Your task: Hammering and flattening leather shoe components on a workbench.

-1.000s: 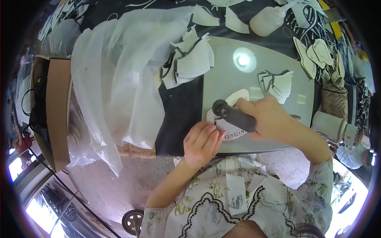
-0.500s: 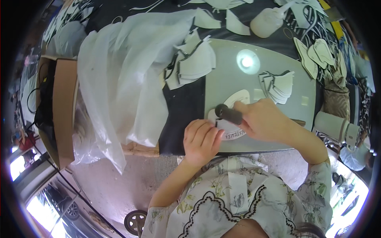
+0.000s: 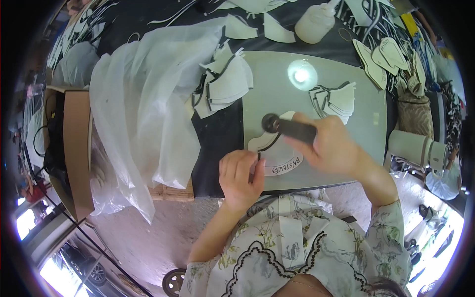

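My right hand (image 3: 330, 146) grips a dark-handled hammer (image 3: 290, 127) whose round head rests on a white cut piece with a black edge (image 3: 277, 156) lying on the grey slab (image 3: 277, 94). My left hand (image 3: 240, 173) presses its fingertips on the near left end of that same piece, holding it flat. The piece lies at the slab's near edge, just in front of my chest.
Two piles of similar white pieces lie on the slab, one at the left (image 3: 222, 84) and one at the right (image 3: 332, 99). A crumpled clear plastic sheet (image 3: 143, 114) covers the left. A white squeeze bottle (image 3: 316, 22) and shoe-shaped cut-outs (image 3: 383, 57) sit at the back.
The hammer head has moved up and left along the white piece. My left hand has stayed on the piece's near end.
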The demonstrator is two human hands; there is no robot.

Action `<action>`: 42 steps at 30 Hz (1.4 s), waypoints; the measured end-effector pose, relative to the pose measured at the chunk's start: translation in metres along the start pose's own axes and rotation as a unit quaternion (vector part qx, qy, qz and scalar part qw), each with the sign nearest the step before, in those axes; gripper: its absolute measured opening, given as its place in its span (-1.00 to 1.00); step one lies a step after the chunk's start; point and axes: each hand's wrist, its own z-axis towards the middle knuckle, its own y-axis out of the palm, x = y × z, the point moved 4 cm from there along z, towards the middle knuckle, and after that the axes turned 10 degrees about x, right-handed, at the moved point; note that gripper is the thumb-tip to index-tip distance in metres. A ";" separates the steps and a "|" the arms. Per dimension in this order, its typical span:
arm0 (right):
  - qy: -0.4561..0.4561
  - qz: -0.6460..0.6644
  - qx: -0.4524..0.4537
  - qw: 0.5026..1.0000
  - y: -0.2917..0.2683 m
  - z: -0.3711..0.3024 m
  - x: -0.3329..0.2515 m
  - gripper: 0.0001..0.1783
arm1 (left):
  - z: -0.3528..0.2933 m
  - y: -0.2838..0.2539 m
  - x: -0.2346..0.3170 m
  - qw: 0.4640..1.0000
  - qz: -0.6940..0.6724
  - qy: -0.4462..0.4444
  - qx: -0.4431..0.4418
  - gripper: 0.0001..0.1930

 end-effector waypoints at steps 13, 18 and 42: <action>0.063 -0.126 -0.114 0.984 -0.001 -0.013 0.030 -0.66 | 0.035 0.010 -0.021 0.963 -0.100 -0.216 -0.129 -0.71; 0.091 -0.070 -0.082 0.990 -0.004 -0.010 0.026 -0.67 | 0.035 0.008 -0.021 0.966 -0.090 -0.208 -0.127 -0.73; 0.340 0.487 0.052 0.803 0.036 -0.063 0.046 -0.66 | 0.067 0.074 0.036 0.908 0.171 -0.058 -0.379 -0.73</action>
